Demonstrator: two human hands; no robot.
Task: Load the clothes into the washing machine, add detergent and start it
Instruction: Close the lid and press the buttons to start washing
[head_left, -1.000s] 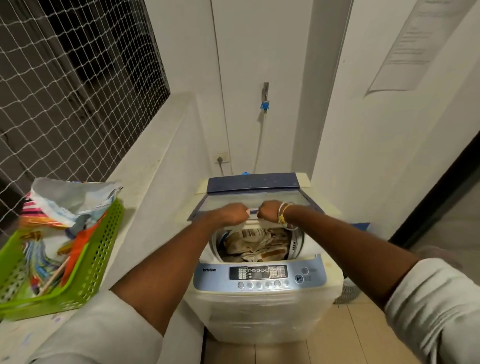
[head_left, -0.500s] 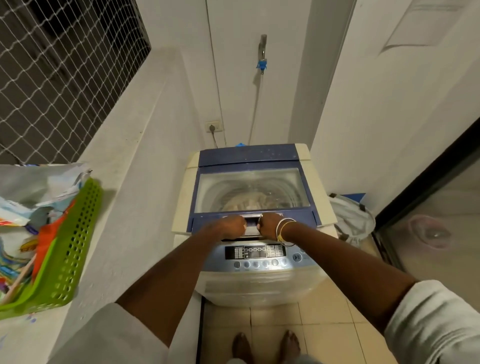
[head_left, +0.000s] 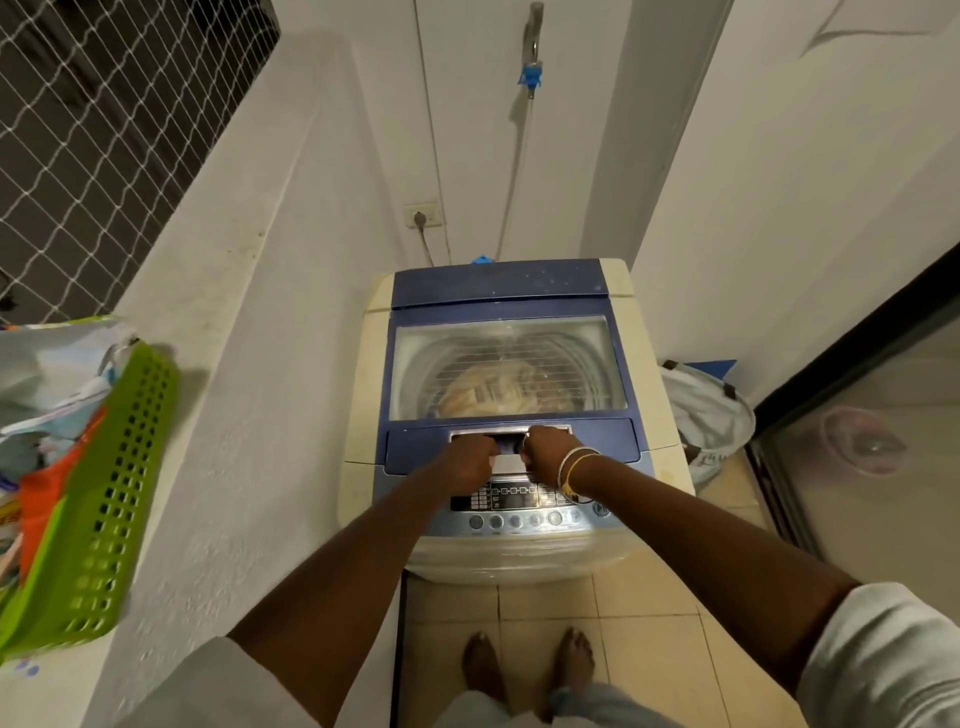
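A cream top-loading washing machine (head_left: 371, 395) stands in front of me with its blue lid (head_left: 498, 285) lying flat and closed. Beige clothes (head_left: 488, 392) show in the drum through the lid's clear window. My left hand (head_left: 467, 460) and my right hand (head_left: 548, 452) both grip the silver lid handle (head_left: 511, 432) at the lid's near edge, side by side. The control panel (head_left: 519, 506) with its display and round buttons sits just below my wrists. I cannot pick out a detergent container for certain.
A green plastic basket (head_left: 98, 499) with packets and bags sits on the white ledge at left. A white laundry bag (head_left: 711, 415) stands on the floor right of the machine. A tap (head_left: 531, 73) and a wall socket (head_left: 423, 215) are behind it. A glass sliding door is at right.
The lid has come down from half raised to flat and closed, with both hands on its handle throughout. My view has tilted downward, so my feet now show.
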